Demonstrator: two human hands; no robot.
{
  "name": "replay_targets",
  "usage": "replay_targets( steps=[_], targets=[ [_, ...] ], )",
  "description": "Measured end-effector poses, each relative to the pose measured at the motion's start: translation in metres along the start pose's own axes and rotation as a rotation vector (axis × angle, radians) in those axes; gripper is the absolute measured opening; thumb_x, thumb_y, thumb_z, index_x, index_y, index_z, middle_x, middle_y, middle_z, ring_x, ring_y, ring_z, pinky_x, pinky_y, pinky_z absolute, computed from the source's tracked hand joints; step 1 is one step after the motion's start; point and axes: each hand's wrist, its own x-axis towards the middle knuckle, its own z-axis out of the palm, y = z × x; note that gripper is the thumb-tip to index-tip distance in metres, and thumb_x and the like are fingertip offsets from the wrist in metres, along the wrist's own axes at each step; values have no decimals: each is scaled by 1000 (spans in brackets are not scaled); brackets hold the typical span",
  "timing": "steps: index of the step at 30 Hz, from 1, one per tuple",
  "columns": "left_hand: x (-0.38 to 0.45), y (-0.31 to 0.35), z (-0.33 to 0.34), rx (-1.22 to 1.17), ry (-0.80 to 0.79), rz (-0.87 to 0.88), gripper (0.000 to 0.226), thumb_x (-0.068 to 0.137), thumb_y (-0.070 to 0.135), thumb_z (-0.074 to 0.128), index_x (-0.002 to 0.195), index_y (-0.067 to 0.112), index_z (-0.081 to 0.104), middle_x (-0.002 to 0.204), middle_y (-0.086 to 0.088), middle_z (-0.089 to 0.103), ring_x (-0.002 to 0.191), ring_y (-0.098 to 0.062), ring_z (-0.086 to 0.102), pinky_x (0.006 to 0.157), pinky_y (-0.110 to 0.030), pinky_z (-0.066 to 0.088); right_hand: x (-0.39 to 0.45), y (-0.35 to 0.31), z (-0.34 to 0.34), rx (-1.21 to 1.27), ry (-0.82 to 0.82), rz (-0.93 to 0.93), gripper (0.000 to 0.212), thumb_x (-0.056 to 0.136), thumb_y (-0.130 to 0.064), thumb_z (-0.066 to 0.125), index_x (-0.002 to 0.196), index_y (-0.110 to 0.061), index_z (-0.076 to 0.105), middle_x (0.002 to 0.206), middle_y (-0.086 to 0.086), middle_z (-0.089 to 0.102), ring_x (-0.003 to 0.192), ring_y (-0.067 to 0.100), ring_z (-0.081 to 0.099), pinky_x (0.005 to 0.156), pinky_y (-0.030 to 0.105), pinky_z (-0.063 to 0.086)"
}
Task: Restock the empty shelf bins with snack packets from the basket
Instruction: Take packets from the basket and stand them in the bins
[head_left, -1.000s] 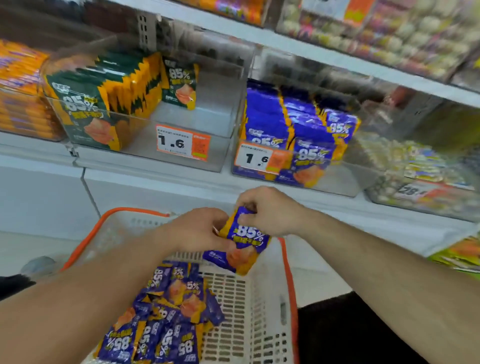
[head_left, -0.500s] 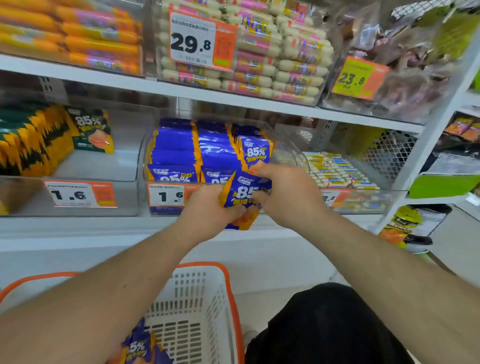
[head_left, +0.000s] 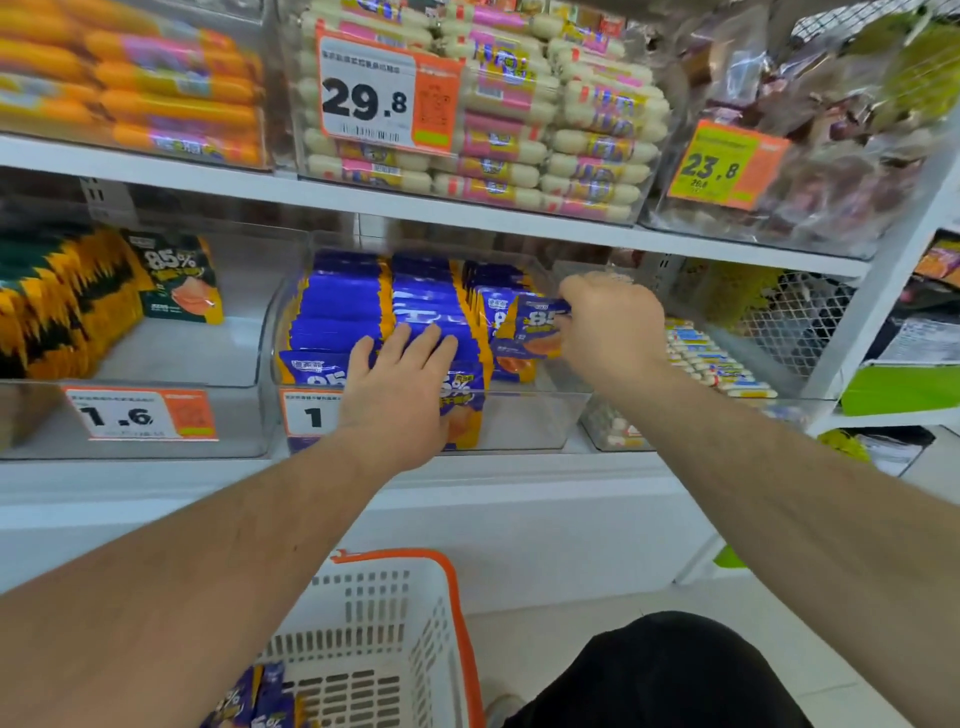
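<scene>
Glossy foil packets in clear plastic bins on smooth white shelving.

The blue packets (head_left: 337, 306) are shiny film, and so is the one (head_left: 535, 330) pinched in the right hand (head_left: 610, 325); their bin (head_left: 519, 421) is transparent, glossy plastic. The basket (head_left: 395, 613) is matt white perforated plastic with an orange rim. The price tags (head_left: 140, 415) look like paper.

Two hands (head_left: 400, 384); one basket (head_left: 410, 587); three price tags (head_left: 387, 93); three rows blue packets (head_left: 337, 306).
</scene>
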Motion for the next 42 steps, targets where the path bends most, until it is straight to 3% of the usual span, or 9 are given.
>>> replay_targets(
  steps=[9,15,22,28,30,33,36,39,42],
  targets=[
    [-2,-2,15,-29,138,4,80,93,52,52,154,30,6,163,7,9,150,-19,4,119,-47,0,47,-23,50,-44,-309,37,21,87,-8,61,107,-12,59,106,12,65,98,35,64,68,36,40],
    [0,-2,17,-41,142,3,81,93,49,56,154,31,5,162,9,8,150,-18,2,119,-46,-1,64,-27,68,34,-404,119,15,88,-4,59,100,-10,56,111,16,64,94,36,61,69,37,41],
    [2,-3,15,-58,116,15,80,93,52,54,154,31,6,163,8,8,150,-19,2,119,-47,0,68,-24,75,131,-192,126,43,85,1,58,127,-9,54,123,19,55,107,41,59,72,39,44],
    [-10,-13,4,-93,130,97,74,95,50,47,155,25,11,164,4,6,150,-19,-2,119,-46,-6,43,-51,44,420,14,188,16,90,-16,57,103,-15,65,109,9,63,99,32,58,74,36,45],
    [-24,-24,0,-118,230,148,69,86,36,60,148,20,36,157,-2,30,147,-24,21,117,-46,7,29,-71,31,519,89,167,9,88,-16,57,92,-16,66,102,5,65,94,28,59,75,37,47],
    [-48,-51,1,-168,374,170,53,65,26,62,117,16,64,119,-4,62,108,-29,57,90,-43,36,10,-111,12,675,169,98,6,85,-14,59,81,-16,63,92,3,64,85,24,57,73,38,46],
    [-73,-87,-2,-139,255,137,43,67,27,59,109,18,64,103,-3,64,95,-30,61,79,-40,43,-11,-162,3,799,197,37,8,82,-13,62,75,-18,60,84,1,64,75,19,52,67,33,41],
    [-102,-126,-2,-101,-19,45,42,85,32,57,126,26,53,124,3,57,120,-23,49,96,-37,31,-31,-214,9,911,169,1,4,77,-15,61,74,-13,64,78,3,64,75,22,56,67,33,42],
    [-130,-164,4,-70,-196,-30,45,88,37,55,132,30,48,130,7,55,124,-19,47,99,-36,29,-51,-264,31,982,63,34,4,76,-13,63,73,-12,66,74,5,65,73,23,57,65,30,38]
  ],
)
